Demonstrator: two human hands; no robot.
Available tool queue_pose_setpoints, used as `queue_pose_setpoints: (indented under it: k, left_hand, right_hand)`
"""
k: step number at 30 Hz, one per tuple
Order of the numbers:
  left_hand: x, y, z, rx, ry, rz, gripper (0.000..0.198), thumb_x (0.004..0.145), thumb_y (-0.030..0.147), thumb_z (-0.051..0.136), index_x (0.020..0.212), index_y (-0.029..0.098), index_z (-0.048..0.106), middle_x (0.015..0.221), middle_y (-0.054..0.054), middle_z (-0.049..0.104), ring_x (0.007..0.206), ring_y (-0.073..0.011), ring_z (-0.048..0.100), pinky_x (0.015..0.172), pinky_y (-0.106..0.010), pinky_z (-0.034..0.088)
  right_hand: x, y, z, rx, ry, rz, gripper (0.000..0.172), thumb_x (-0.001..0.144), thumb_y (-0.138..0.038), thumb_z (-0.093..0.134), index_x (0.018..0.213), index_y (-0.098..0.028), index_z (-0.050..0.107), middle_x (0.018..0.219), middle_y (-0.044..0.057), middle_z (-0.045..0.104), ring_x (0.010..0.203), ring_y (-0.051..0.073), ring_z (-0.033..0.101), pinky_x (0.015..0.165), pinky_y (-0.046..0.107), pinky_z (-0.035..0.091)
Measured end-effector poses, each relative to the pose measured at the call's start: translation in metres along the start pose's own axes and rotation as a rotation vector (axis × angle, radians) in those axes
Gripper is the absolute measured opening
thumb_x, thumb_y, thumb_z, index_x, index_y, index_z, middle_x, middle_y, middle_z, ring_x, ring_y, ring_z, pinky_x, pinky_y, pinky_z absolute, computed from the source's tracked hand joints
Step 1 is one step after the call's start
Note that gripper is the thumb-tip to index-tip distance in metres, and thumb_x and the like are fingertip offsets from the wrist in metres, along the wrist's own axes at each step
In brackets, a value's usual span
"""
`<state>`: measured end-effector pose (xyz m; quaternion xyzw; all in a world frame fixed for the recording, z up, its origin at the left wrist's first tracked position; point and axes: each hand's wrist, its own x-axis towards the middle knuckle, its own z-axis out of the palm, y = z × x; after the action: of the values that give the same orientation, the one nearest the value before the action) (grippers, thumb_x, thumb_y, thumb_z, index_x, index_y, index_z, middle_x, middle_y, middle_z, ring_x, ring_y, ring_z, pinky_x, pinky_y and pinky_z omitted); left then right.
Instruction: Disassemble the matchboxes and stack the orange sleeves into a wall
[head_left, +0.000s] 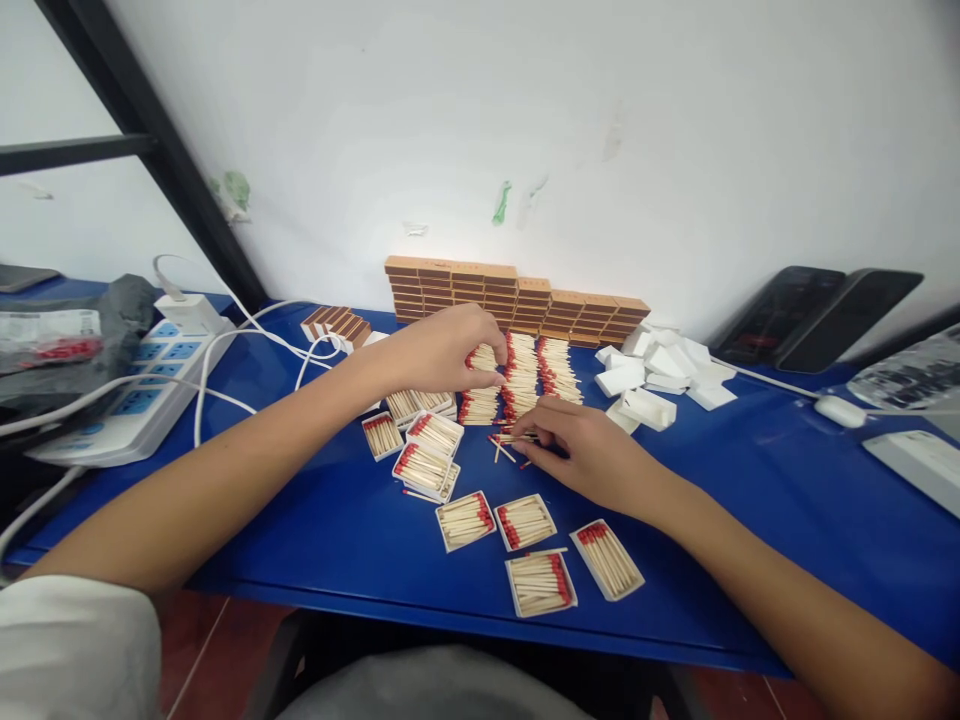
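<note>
My left hand (454, 350) reaches over the left of three rows of red-tipped matches (521, 375). Its thumb and forefinger are apart, with the matches visible between them; I see nothing gripped. Just in front of the rows, my right hand (574, 445) has its fingers pinched together on some matches at the tabletop. A few loose matches (502, 450) lie beside those fingertips. Nearer to me are filled white matchbox trays (465, 520), some single, others stacked to the left (424, 470).
Stacked brown matchbox sleeves (450, 290) line the wall. White trays (660, 370) are heaped to the right, near two phones (810, 315). White cables and a power strip (142, 380) occupy the left of the blue table (322, 530). A few sleeves (337, 325) sit behind my left forearm.
</note>
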<state>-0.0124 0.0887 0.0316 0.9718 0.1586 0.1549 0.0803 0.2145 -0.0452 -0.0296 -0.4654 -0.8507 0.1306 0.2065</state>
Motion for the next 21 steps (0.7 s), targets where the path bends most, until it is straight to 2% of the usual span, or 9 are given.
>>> queue_pose_setpoints:
  k: [5,12,17,21]
  left_hand:
    - [0.000,0.001,0.000,-0.004,-0.005,0.000,0.019,0.093,0.037,0.070,0.103,0.022,0.078,0.107,-0.008,0.075,0.107,-0.0242,0.066,0.098,-0.038,0.048]
    - [0.000,0.001,-0.001,-0.009,-0.003,0.015,0.019,0.094,0.036,0.070,0.103,0.021,0.077,0.105,-0.008,0.075,0.106,-0.0242,0.066,0.097,-0.039,0.048]
    - [0.000,0.001,-0.001,-0.011,0.004,0.009,0.017,0.093,0.036,0.071,0.102,0.023,0.077,0.106,-0.007,0.076,0.106,-0.0244,0.066,0.097,-0.039,0.048]
    - [0.000,0.000,-0.001,-0.014,-0.003,0.010,0.017,0.093,0.035,0.071,0.102,0.022,0.077,0.106,-0.007,0.075,0.107,-0.0245,0.066,0.098,-0.039,0.048]
  right_hand:
    - [0.001,0.003,0.004,-0.004,-0.013,0.029,0.013,0.104,-0.027,0.057,0.104,-0.020,0.068,0.087,0.004,0.064,0.072,0.017,0.059,0.066,0.031,0.044]
    - [0.001,0.005,0.005,0.009,-0.027,0.046,0.008,0.103,-0.025,0.056,0.101,-0.021,0.062,0.089,0.004,0.065,0.072,0.017,0.059,0.066,0.031,0.044]
    - [0.001,0.005,-0.001,0.002,-0.008,0.058,0.009,0.104,-0.027,0.056,0.098,-0.022,0.061,0.089,0.004,0.066,0.071,0.017,0.059,0.065,0.030,0.043]
    - [-0.001,0.005,-0.008,-0.045,-0.041,0.062,0.010,0.102,-0.023,0.056,0.093,-0.022,0.061,0.087,0.004,0.065,0.072,0.017,0.060,0.064,0.030,0.044]
